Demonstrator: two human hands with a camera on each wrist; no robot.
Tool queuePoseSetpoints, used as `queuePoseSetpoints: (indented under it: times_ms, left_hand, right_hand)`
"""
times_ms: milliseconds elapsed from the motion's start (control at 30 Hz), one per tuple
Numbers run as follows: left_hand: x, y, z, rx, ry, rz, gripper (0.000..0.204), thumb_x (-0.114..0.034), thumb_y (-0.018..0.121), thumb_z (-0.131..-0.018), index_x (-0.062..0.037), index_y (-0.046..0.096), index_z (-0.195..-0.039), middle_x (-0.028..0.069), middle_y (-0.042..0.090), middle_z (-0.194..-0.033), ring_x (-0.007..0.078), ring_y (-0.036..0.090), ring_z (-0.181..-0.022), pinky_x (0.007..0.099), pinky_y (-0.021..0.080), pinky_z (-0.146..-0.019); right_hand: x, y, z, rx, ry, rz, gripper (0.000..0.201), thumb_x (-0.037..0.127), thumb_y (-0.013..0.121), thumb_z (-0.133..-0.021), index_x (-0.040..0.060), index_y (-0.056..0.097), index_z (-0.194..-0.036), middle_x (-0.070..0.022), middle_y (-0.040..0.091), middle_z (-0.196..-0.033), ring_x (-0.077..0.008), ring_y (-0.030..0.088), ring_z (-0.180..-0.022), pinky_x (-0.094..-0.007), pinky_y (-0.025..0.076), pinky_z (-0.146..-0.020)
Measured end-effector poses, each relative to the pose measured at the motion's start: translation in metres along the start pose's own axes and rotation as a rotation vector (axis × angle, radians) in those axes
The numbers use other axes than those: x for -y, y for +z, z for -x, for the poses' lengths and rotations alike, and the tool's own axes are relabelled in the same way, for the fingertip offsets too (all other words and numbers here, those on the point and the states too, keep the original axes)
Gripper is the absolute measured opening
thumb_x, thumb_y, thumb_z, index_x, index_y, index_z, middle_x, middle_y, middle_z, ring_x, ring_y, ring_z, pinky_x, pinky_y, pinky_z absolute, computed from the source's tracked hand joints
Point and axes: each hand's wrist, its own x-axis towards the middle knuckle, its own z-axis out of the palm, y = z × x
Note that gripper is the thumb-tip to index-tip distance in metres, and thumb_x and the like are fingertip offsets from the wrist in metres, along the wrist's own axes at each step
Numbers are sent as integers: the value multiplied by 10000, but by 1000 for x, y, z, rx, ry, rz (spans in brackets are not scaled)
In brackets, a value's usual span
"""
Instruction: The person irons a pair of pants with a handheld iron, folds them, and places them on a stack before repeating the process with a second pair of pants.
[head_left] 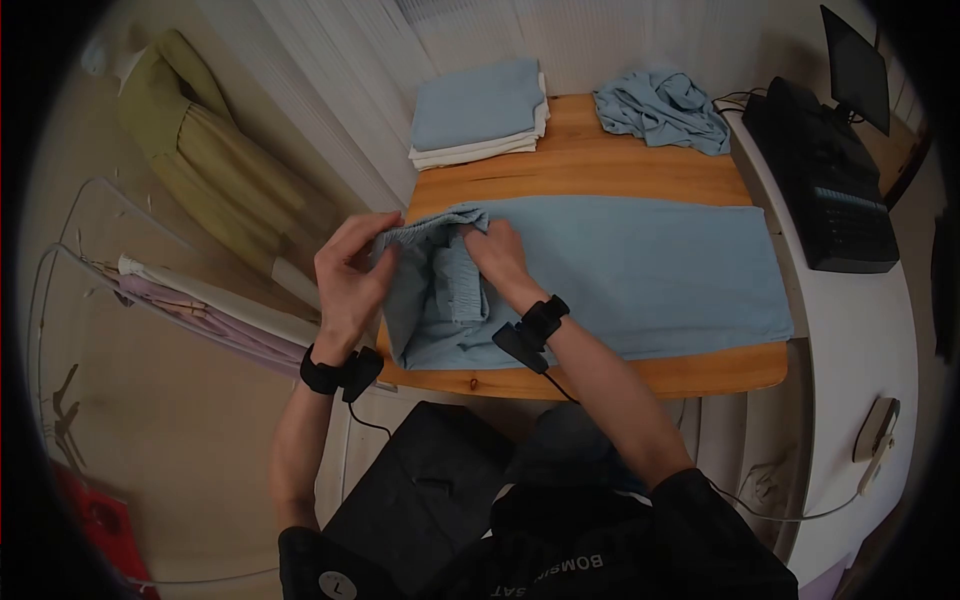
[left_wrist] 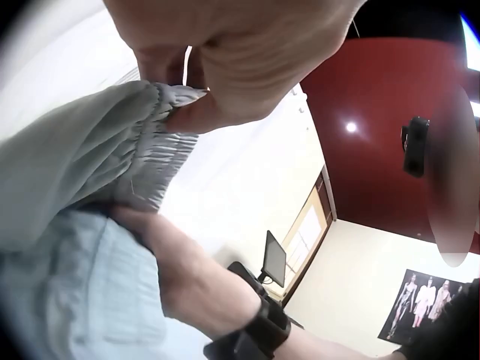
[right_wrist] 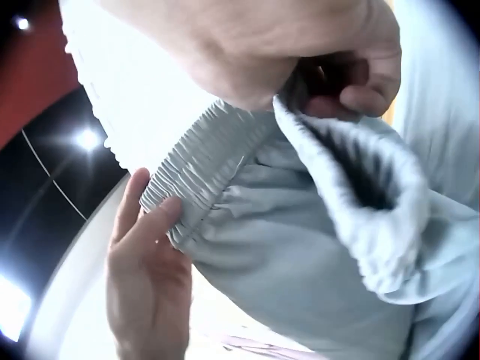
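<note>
A pair of light blue pants [head_left: 640,270] lies folded lengthwise on the wooden table. At the left end, both hands lift its gathered elastic band [right_wrist: 202,157] off the layers below. My left hand [head_left: 352,275] pinches the band's left part between thumb and fingers. Farther right along it, my right hand [head_left: 500,262] grips the band with curled fingers, its fingertips partly hidden by cloth. A second elastic edge, a narrow cuff [right_wrist: 360,202], hangs just below the right hand, its opening showing in the right wrist view. Each wrist wears a black strap with a camera.
Folded blue and white clothes form a stack [head_left: 478,110] at the table's back left. A crumpled blue garment [head_left: 665,110] lies at the back right. Right of the table, a white counter [head_left: 850,330] carries a black machine [head_left: 820,190]. Clothes hang on a rack [head_left: 75,240] at left.
</note>
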Motion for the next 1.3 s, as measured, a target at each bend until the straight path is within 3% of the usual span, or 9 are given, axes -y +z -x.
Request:
queuePoseSetpoints:
  times_ms: [100,300,467,567,667,733,933,1167,1300]
  left_hand:
    - [-3,29,23,-9,2,65,314,111,644,-841,24,683,-1140,83,673,-1086,152,646,-1015,248,495,-880]
    - [15,84,59,-188,158,-133,359,101,671,-831,-3,671,-1175,91,703,-1021,197,667,-977,283,509,-863]
    - [6,92,51,-403,-336,380,427,41,715,-889,14,602,-1300,68,700,-1075,117,658,-942,238,523,-822]
    - [-4,104,46,-304,-247,333,467,14,749,-872,18,592,-1312,91,702,-1133,108,654,-915,264,541,-828]
    - [0,124,60,-241,87,-134,602,-75,846,-768,-27,600,-1315,103,683,-1144,258,646,-1062,354,518,-926]
    - [-4,139,72,-231,42,-171,633,-86,857,-737,-41,604,-1315,123,640,-1207,316,597,-1148,378,503,-954]
    - [28,163,90,16,-10,-265,611,83,679,-736,-13,578,-1331,141,582,-1279,352,552,-1129,413,506,-930]
    - [26,150,96,46,125,-373,606,135,615,-734,-13,585,-1321,143,592,-1247,346,578,-1074,408,523,-883]
    - [58,115,111,-23,-70,-481,551,126,623,-750,-32,623,-1278,134,612,-1179,341,573,-1111,423,518,-897]
  right_hand:
    - [6,-21,8,227,119,-549,398,326,503,-915,-49,630,-884,-94,624,-762,-214,608,-642,-333,500,-582]
    - [12,-49,-1,294,149,-629,276,193,489,-880,-47,610,-815,-124,648,-673,-204,606,-513,-335,474,-483]
    - [8,-48,9,327,181,-554,259,204,499,-923,-21,626,-914,-97,653,-725,-176,611,-573,-328,508,-546]
    - [2,-38,16,343,166,-692,277,260,517,-961,7,626,-991,-74,638,-783,-158,604,-647,-316,505,-605]
    - [-25,-40,7,317,196,-719,302,327,490,-1026,74,647,-971,-21,617,-771,-121,550,-647,-299,447,-595]
    - [-39,-48,2,292,359,-726,360,391,523,-1002,44,594,-931,-39,570,-776,-156,494,-603,-322,420,-579]
    - [-39,-80,33,326,443,-734,676,643,557,-928,22,622,-1187,-127,605,-1201,-275,520,-1174,-498,474,-918]
    - [-49,-71,33,207,255,-580,429,291,701,-915,-22,643,-1201,-131,668,-1121,-223,605,-1021,-369,491,-879]
    - [-46,-30,9,254,154,-673,326,191,659,-933,-53,644,-1148,-111,680,-1069,-196,614,-962,-353,498,-811]
